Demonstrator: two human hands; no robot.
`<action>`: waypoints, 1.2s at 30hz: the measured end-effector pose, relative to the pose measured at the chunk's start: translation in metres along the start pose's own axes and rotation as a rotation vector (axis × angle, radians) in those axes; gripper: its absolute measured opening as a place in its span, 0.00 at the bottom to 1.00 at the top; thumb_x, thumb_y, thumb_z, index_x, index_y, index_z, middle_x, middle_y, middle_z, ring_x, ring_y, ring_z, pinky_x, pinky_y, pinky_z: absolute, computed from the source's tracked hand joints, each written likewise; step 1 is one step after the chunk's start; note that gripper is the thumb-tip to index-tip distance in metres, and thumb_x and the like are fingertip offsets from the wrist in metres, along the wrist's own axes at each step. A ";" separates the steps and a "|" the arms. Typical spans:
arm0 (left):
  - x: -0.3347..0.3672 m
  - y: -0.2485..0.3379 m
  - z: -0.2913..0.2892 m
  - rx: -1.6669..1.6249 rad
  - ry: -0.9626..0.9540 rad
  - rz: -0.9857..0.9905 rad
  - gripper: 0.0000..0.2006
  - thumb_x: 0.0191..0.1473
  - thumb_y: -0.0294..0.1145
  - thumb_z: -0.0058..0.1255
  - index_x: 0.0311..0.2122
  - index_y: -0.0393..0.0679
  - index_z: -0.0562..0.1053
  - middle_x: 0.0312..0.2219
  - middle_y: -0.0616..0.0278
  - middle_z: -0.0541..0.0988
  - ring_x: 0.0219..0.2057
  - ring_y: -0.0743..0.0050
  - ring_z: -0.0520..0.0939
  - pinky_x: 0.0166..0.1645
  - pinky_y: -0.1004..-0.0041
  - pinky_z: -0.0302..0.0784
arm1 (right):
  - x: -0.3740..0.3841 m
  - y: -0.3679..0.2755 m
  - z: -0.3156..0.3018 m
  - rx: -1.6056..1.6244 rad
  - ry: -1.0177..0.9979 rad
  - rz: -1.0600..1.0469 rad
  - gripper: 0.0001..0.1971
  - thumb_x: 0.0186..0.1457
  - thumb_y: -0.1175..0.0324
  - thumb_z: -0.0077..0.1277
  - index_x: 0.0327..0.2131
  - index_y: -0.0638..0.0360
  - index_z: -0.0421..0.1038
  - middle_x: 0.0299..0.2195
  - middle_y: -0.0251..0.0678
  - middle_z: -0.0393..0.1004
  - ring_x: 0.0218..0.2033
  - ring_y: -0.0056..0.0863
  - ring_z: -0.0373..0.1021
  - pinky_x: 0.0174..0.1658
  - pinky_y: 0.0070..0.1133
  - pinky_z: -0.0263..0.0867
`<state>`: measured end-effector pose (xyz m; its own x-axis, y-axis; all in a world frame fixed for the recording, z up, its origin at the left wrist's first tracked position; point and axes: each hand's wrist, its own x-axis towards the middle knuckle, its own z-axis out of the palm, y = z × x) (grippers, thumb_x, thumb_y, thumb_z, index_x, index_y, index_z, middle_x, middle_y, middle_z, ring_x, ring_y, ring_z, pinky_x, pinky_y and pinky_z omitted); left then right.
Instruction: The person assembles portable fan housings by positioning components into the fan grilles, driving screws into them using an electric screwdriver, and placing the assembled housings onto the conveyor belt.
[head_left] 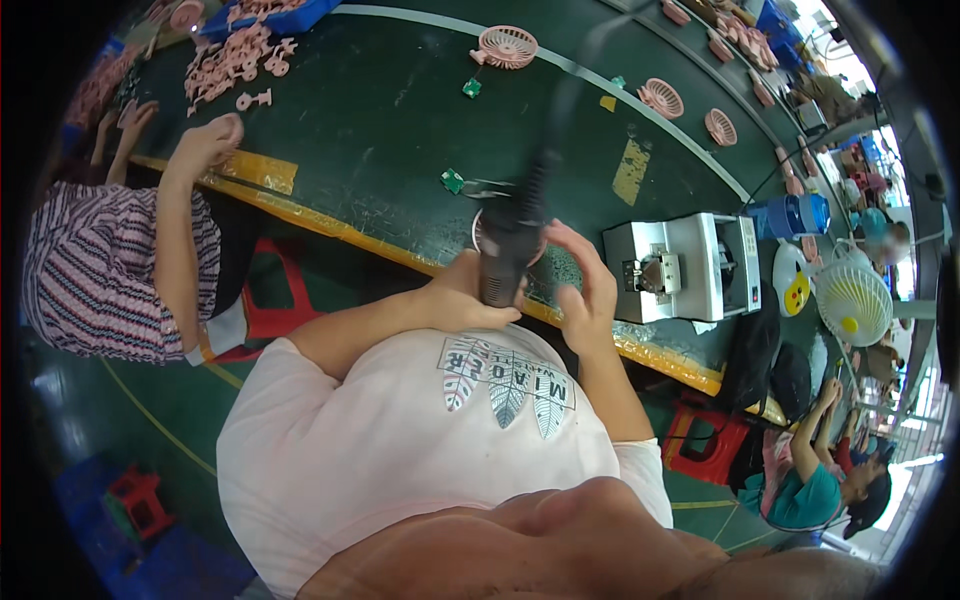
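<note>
In front of my shirt a black cylindrical power tool, apparently an electric screwdriver (512, 235), hangs from a dark cord that is blurred toward the top. Behind it shows the rim of a pink round fan part (478, 232), mostly hidden by the tool. My left hand (465, 295) is closed around the lower left of that part; its fingertips are partly covered. To the right, my right hand (588, 290) has its thumb and fingers apart, fingertips near the part's right edge. A small green circuit board (452, 181) with thin wires lies just beyond, on the green work surface (380, 150).
A grey-white machine (685, 268) stands right of my right hand. Pink fan cages (506, 47) and another green board (472, 88) lie farther off. Loose pink parts (235, 65) lie by a blue bin (285, 18) at far left. Co-workers sit on both sides.
</note>
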<state>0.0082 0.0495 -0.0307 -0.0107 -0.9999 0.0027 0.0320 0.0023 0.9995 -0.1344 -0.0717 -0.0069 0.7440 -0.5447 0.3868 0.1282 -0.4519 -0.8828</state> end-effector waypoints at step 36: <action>0.021 -0.031 -0.002 0.812 0.097 0.575 0.07 0.34 0.20 0.46 0.25 0.36 0.72 0.40 0.52 0.67 0.45 0.55 0.66 0.50 0.60 0.59 | 0.017 -0.045 -0.040 0.584 0.213 0.048 0.39 0.44 0.33 0.36 0.44 0.64 0.56 0.21 0.37 0.62 0.20 0.25 0.60 0.26 0.21 0.57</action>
<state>0.0085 0.0280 -0.0616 -0.1256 -0.8408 0.5266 -0.6866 0.4568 0.5656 -0.1537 -0.0889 0.0502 0.6185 -0.7109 0.3347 0.4802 0.0048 -0.8772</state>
